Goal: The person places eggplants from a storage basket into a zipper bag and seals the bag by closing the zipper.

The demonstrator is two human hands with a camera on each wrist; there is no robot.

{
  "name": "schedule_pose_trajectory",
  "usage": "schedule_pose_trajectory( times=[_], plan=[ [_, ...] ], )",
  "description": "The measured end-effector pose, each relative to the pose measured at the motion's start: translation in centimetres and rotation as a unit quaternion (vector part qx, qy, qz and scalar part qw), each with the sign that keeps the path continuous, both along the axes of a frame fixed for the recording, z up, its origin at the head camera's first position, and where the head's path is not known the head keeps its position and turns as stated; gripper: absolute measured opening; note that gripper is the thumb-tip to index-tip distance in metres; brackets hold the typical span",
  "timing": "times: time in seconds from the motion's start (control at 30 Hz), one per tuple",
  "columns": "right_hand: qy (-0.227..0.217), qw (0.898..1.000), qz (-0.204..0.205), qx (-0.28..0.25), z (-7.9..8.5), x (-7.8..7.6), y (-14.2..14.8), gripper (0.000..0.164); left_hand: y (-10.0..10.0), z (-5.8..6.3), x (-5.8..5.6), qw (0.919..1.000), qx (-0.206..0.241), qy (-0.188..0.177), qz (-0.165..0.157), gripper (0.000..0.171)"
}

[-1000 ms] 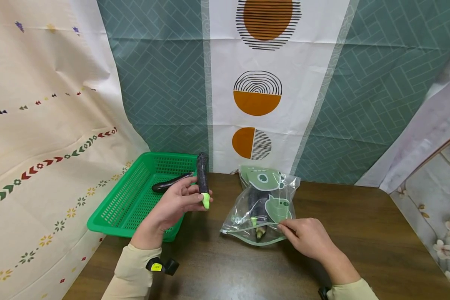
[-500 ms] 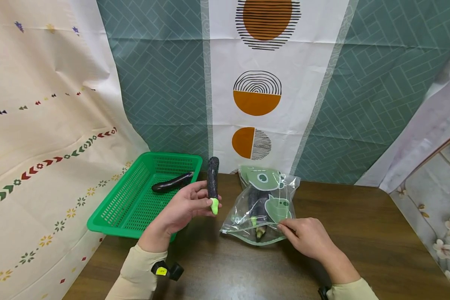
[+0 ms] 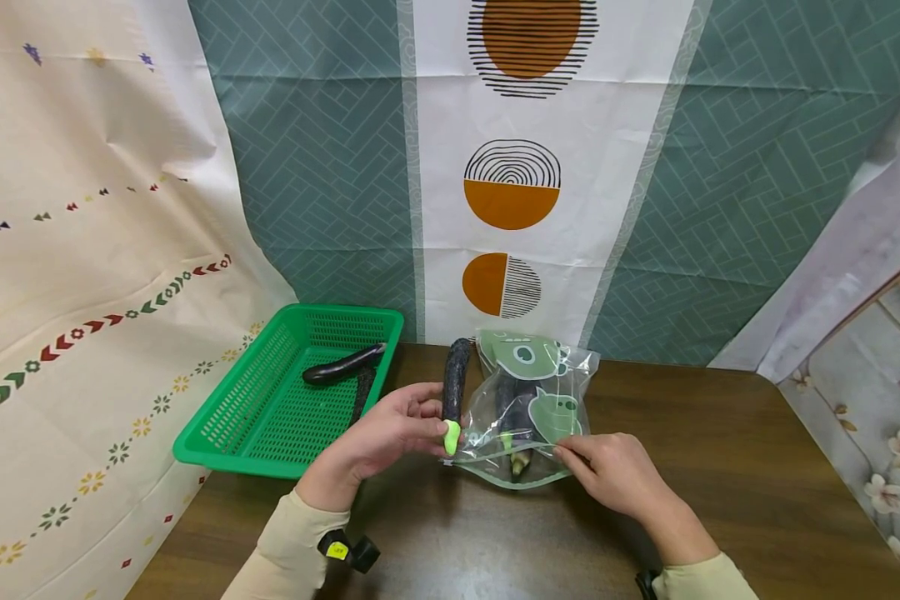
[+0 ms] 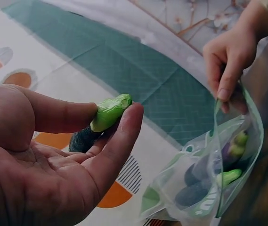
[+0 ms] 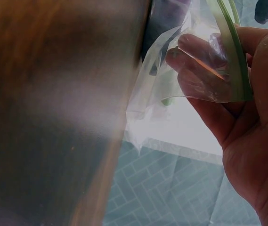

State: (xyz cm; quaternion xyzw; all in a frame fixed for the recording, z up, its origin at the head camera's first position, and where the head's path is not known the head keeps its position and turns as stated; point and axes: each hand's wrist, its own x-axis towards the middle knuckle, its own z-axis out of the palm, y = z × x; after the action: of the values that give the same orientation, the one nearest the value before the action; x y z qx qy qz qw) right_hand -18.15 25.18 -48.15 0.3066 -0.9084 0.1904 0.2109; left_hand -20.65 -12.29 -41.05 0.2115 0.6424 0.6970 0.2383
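In the head view my left hand (image 3: 405,429) pinches a dark, bumpy cucumber (image 3: 454,383) near its lime-green end, the thumb on that end. The cucumber stands nearly upright at the left side of a clear zip bag (image 3: 553,417) with green animal prints. My right hand (image 3: 615,475) pinches the bag's green-edged mouth at its right corner. In the left wrist view the mouth gapes, and a purple eggplant (image 4: 237,146) with a green stem lies inside beside another lime-ended cucumber (image 4: 229,177). The right wrist view shows fingers (image 5: 204,77) behind the clear film.
At the left a green plastic basket (image 3: 288,400) holds a glossy eggplant (image 3: 342,367) and another dark bumpy piece (image 3: 362,392), partly hidden by the basket's rim and my hand. Patterned cloth (image 3: 330,167) hangs behind the brown wooden table (image 3: 690,433).
My left hand has carried the cucumber rightward and slightly nearer, from the basket's right edge to the bag's left side. The right hand keeps its hold on the bag's mouth.
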Motion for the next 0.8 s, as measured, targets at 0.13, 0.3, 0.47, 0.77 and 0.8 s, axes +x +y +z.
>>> schedule_pose_trajectory(
  times=[0.13, 0.3, 0.47, 0.77, 0.8],
  plan=[
    [-0.002, 1.0, -0.001, 0.001, 0.0, 0.0, 0.0, 0.007, 0.5, -0.4, 0.2, 0.9998, -0.013, -0.013, -0.009, 0.076],
    [-0.003, 1.0, -0.002, 0.002, 0.0, 0.0, 0.0, 0.01, 1.2, -0.7, 0.4, 0.9989, -0.021, -0.033, -0.027, 0.078],
    [0.0, 1.0, -0.003, 0.003, -0.1, 0.0, 0.0, 0.011, 1.9, -1.2, 0.6, 0.9973, -0.02, -0.052, -0.048, 0.078],
    [0.001, 1.0, -0.006, 0.002, 0.0, 0.1, 0.0, 0.006, 2.7, -2.0, 0.8, 0.9935, -0.015, -0.072, -0.086, 0.073],
    [-0.002, 1.0, -0.006, 0.002, 0.0, 0.1, 0.0, 0.007, 2.8, -2.0, 0.8, 0.9929, -0.017, -0.076, -0.09, 0.072]
  ],
)
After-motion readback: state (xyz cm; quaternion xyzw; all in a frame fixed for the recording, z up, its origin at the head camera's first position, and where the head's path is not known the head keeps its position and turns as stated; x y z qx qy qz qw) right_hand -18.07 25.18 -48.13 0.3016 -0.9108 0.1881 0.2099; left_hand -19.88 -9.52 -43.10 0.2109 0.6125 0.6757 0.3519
